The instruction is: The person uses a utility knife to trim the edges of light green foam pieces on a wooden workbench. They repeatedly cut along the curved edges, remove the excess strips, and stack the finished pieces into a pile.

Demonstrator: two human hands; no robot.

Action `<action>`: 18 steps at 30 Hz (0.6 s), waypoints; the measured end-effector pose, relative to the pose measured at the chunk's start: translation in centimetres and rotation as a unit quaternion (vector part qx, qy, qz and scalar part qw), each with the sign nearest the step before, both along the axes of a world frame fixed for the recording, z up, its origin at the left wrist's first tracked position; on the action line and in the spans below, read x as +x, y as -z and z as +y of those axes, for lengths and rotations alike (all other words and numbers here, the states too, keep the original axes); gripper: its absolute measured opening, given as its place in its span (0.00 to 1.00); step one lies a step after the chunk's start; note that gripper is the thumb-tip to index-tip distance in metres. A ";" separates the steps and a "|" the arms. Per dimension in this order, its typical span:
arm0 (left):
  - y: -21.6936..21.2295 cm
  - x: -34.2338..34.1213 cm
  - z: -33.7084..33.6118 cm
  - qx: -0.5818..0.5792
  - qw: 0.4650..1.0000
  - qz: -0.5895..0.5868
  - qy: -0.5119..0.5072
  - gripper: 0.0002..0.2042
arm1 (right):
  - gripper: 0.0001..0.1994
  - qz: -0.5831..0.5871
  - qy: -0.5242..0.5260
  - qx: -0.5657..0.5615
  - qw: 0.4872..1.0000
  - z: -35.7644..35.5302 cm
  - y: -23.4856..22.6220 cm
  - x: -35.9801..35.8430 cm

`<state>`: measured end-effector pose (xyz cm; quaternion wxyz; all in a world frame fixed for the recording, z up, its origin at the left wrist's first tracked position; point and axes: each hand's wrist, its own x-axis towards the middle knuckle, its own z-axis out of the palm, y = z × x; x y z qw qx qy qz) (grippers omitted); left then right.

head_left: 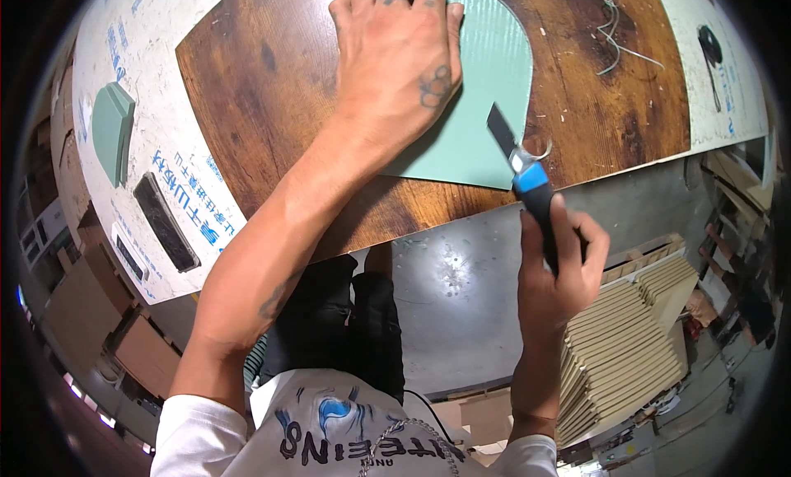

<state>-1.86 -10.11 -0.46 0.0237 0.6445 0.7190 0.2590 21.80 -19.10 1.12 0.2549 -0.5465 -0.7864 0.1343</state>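
Your work surface is a brown wood-grain board (247, 106), with white, blue-printed sheeting (148, 90) showing to its left and right. On the board you've got a pale green panel (494, 65) lying flat around the middle, its near edge close to the board's near edge, plus thin curled trimmings (616, 47) loose at far right. On the sheeting to your left: small green pieces (111, 135) overlapping, a dark oblong block (165, 222) nearer you, a small pale item with a dark strip (130, 256) beside it; far right, a black coil (709, 42).
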 end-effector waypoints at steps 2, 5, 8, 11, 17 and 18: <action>-0.1 -0.1 -0.1 -0.007 1.000 0.000 -0.004 0.17 | 0.23 0.013 -0.004 0.009 1.000 1.9 0.4 -0.9; 0.0 0.2 0.0 -0.006 1.000 -0.007 -0.012 0.17 | 0.18 -0.006 -0.015 0.041 0.999 5.3 -0.1 -2.2; 0.1 0.2 -0.1 -0.002 1.000 -0.004 -0.014 0.18 | 0.18 -0.021 0.001 0.058 0.998 7.6 0.1 -3.0; 0.1 -0.7 0.3 0.014 1.000 -0.013 0.022 0.18 | 0.17 -0.029 -0.006 0.074 0.997 8.0 0.3 -2.9; -1.0 -2.3 1.6 0.032 0.982 0.028 0.182 0.19 | 0.20 -0.024 -0.031 0.033 0.999 2.2 -0.1 0.2; 0.0 -1.7 0.9 0.027 0.995 0.019 0.096 0.19 | 0.21 -0.027 -0.017 0.028 0.999 1.6 -0.4 0.1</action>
